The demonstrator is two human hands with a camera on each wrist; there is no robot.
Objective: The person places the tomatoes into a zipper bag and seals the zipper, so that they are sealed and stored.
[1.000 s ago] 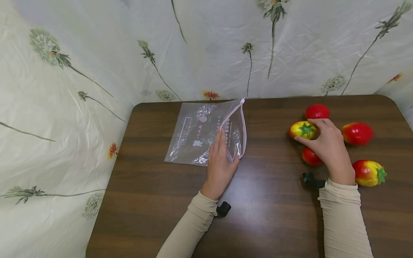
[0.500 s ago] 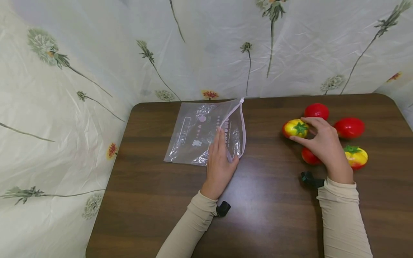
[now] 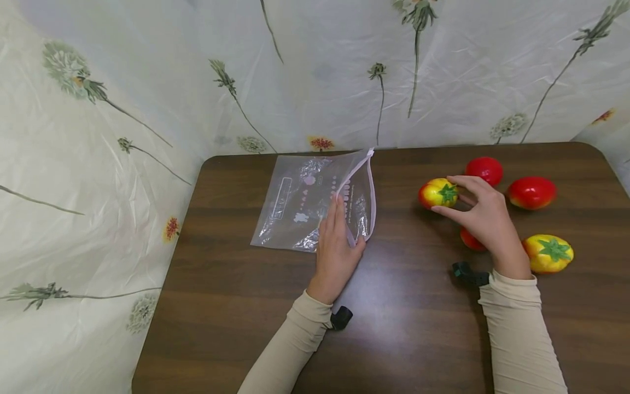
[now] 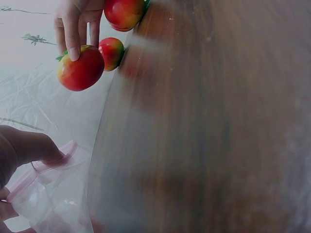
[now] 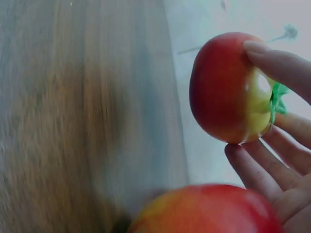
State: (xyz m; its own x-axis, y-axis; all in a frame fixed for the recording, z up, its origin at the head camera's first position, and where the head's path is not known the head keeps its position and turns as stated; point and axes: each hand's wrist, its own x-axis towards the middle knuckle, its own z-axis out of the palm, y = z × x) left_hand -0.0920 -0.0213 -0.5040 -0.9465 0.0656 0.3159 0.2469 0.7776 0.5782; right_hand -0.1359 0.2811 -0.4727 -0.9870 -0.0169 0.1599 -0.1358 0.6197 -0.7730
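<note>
A toy tomato (image 3: 436, 193), red and yellow with a green leafy cap, is pinched between the thumb and fingertips of my right hand (image 3: 484, 210). The right wrist view shows the thumb on one side of this tomato (image 5: 223, 92) and fingertips on the opposite side. My left hand (image 3: 337, 257) lies with straight fingers over the mouth of a clear zip bag (image 3: 295, 202), its thumb at the mouth's near corner. Close up in the left wrist view, the thumb (image 4: 41, 148) touches the pink zip rim (image 4: 26, 187). The bag lies flat, its mouth parted toward the right.
Round the right hand lie a red toy fruit (image 3: 484, 168) at the back, another red one (image 3: 532, 192) to the right, a partly hidden red one (image 3: 471, 239) nearer, and a yellow toy tomato (image 3: 548, 253) beside the wrist. A flowered sheet (image 3: 315, 76) hangs behind the brown table (image 3: 408, 328).
The right hand has carried the tomato a little left, toward the bag. The yellow tomato by the wrist has rolled, and the right-hand red fruit has shifted left. The left hand stays put.
</note>
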